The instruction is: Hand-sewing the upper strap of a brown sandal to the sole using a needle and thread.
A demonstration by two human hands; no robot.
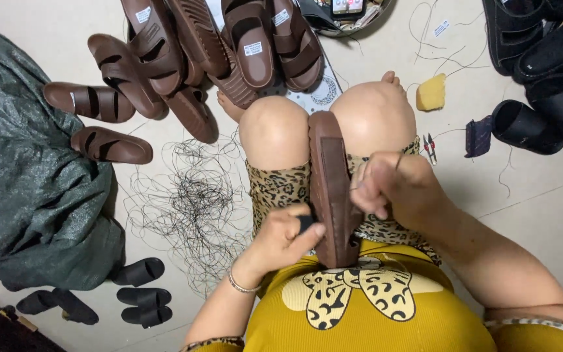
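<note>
A brown sandal stands on its edge between my knees, sole side showing. My left hand grips its left side near the heel, thumb pressed on a small dark piece against the sole. My right hand is closed at the sandal's right side, pinching a thin needle-like tool with thread; its tip sticks up above the knuckles.
A heap of brown sandals lies ahead on the floor. Tangled black thread spreads at left by a grey-green sack. Black sandals sit at top right; a yellow sponge and small snips lie near my right knee.
</note>
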